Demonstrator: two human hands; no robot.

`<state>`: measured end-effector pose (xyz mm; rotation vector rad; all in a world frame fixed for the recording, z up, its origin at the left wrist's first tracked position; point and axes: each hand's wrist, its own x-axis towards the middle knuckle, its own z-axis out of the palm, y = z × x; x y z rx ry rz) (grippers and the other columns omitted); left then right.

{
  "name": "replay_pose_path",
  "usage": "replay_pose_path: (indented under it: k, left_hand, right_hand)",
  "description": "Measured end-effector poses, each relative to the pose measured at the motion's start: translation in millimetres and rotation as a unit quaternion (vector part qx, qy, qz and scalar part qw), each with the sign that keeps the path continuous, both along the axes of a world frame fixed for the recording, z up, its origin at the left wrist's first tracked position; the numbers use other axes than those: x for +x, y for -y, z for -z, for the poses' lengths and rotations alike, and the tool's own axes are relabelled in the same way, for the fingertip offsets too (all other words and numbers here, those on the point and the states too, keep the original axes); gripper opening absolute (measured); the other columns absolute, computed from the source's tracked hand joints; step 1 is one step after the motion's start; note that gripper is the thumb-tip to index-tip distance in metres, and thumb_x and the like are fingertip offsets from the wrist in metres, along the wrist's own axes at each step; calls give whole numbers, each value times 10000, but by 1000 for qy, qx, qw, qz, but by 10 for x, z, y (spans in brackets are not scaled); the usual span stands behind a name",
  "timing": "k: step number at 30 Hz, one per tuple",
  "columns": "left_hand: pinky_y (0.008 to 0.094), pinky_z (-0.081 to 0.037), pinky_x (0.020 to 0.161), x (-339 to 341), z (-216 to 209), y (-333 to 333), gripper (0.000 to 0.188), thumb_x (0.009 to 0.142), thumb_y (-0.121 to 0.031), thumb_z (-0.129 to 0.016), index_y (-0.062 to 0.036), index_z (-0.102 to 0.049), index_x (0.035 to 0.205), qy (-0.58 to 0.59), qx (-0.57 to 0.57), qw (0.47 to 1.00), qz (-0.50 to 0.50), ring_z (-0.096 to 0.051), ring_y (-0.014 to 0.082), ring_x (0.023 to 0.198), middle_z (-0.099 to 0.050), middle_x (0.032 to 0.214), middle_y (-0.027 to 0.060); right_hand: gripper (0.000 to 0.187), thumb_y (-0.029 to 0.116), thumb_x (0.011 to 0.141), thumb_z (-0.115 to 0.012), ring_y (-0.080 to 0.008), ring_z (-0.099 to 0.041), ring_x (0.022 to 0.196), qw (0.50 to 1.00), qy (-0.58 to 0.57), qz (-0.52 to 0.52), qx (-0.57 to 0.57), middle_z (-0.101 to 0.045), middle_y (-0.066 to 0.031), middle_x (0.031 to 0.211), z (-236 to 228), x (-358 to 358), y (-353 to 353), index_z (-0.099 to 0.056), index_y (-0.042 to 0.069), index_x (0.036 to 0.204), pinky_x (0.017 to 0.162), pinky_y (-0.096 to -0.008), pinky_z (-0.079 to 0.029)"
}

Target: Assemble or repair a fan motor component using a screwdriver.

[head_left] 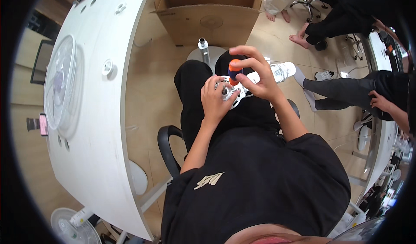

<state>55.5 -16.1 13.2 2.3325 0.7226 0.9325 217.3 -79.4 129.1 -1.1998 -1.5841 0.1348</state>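
On my lap lies a white fan motor head (237, 100), round and slotted, with a short metal shaft near its middle. My left hand (213, 102) curls its fingers around the left side of this head. A stubby screwdriver (235, 73) with an orange and dark blue handle stands over the head. My right hand (263, 80) pinches that handle between thumb and fingers, index finger raised. The screwdriver's tip is too small to make out. A white cylindrical body with a clear part (281, 72) extends rightward from beneath my right hand.
To the left, a white table (102, 148) carries a fan grille with blades (64, 81) and a small white round part (108, 68). Beyond my knees are a white fan pole (203, 49) and an open cardboard box (210, 25). Other people (346, 90) sit or stand at right.
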Motion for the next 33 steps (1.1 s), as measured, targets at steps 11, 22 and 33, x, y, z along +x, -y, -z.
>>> replay_pose_path:
  k: [11,22,33]
  left_hand:
    - [443,-457,924,-43,-8,17,421,715,-403,-874,-110,-678,945,9,-6,1000,4,-588,292,1176,-633,1177,56]
    - [463,-428,953,-10,-45,15,355,757,-411,-844,-129,-672,887,11,-31,999,2,-568,321,1204,-633,1144,59]
    - [445,-467,921,-28,-73,18,419,715,-379,-876,-89,-668,935,-10,-4,1000,-3,-590,301,1174,-629,1191,72]
  right_hand:
    - [330,-28,805,-758,-254,-665,1057,1000,-26,15,5,-585,-141,1294,129,-35,21,-693,55,1117,870,-364,-559]
    - [346,-64,808,-726,-310,-658,1145,999,-44,23,-16,-658,-166,1251,133,-12,73,-703,63,1129,934,-398,-546]
    - [382,50,767,-835,-273,-679,1039,998,-28,30,-51,-685,-148,1166,46,-58,53,-673,84,1112,883,-375,-539]
